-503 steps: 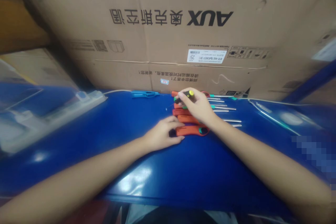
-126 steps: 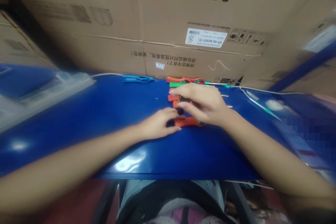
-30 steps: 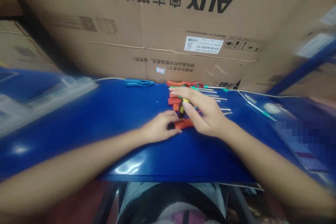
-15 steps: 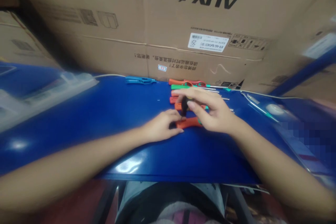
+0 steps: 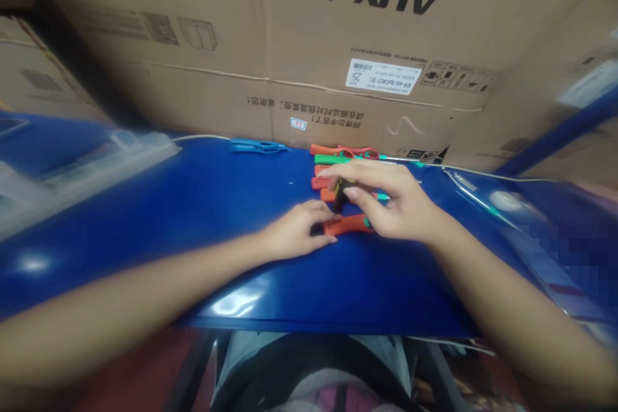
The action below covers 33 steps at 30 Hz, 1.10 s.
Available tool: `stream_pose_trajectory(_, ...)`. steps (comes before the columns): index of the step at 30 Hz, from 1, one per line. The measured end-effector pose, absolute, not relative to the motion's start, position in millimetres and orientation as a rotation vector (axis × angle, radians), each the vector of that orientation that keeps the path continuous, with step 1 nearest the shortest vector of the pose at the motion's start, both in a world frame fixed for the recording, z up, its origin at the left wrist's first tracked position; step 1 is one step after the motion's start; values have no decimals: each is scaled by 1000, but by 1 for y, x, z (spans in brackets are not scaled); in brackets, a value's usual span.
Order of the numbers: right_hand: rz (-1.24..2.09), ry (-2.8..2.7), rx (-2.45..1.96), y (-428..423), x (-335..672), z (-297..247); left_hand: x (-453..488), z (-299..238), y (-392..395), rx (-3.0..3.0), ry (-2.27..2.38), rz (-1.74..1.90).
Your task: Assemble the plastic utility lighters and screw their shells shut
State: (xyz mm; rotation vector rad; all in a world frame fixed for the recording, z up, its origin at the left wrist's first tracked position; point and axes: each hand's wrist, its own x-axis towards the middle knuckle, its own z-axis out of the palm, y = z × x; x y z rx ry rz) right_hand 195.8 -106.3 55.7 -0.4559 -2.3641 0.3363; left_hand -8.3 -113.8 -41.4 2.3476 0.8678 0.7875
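Observation:
An orange long-nosed lighter (image 5: 348, 224) lies flat on the blue table nearest to me. My left hand (image 5: 303, 230) is closed on the lighter's left end, which its fingers partly hide. In my right hand (image 5: 396, 203) is a short screwdriver with a black and yellow handle (image 5: 342, 192), pinched between thumb and fingers and held nearly upright. Its thin shaft points down at the lighter's body close to my left fingertips; whether the tip sits in a screw is too small to tell. Just behind lie several similar lighters, including a green lighter (image 5: 331, 159), partly covered by my right hand.
Blue lighter-shaped pieces (image 5: 258, 146) lie against a large cardboard box (image 5: 217, 96) at the back. A clear plastic tray (image 5: 130, 158) stands on the left. Metal tubes (image 5: 466, 185) and a white round object (image 5: 505, 201) lie to the right. A cable runs along the box.
The screwdriver handle has turned a little in my right fingers, showing more yellow, and the right hand has shifted very slightly. My left hand and the lighter stay in place.

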Motion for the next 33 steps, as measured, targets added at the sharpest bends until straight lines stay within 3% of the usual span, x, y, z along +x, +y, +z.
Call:
stream_pose_trajectory(16,312,-1966,-734,-96,220,50,-10,-24,-117,2440,935,620)
stream_pose_trajectory(21,-279,-1966,-970,-80,287,56,-11,0,-129,2505,1161,317)
stream_pose_trajectory(25,-462,-2010,-1188,-71,327,43,-16,19,-121,2451,1132,183)
stream_pose_trajectory(33,-233,-2061,-1905,-55,374,14,-35,51,-51,2028,1315,353)
